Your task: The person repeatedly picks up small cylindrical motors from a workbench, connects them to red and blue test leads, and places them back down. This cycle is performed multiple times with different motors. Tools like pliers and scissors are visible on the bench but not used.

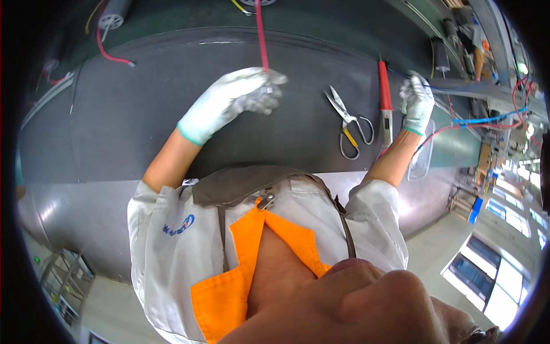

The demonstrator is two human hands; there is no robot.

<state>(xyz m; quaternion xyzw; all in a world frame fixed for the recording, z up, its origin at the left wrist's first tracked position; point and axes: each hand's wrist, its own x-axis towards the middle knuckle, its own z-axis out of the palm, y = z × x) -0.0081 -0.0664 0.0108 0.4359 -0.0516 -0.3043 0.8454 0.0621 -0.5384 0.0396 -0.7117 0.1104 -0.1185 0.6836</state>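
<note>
My left hand (238,97), in a white glove with grey fingertips, is closed at the lower end of a red wire (262,37). The wire runs up to a cylindrical part at the far edge of the view, mostly cut off. To the right, my right hand (417,100), gloved alike, has its fingers curled together beside a thin dark cable; what they hold is hidden. Between my hands lie scissors (346,120), blades parted, one handle loop partly yellow. A long red and pale tool (385,86) with a thin tip lies just left of my right hand.
A clear plastic tray (421,163) sits by my right forearm. Far left, a grey cylinder (114,14) trails a red wire (112,56). Another dark cylinder (440,54) stands far right. Blue and red hoses (487,119) cross near a metal frame at right.
</note>
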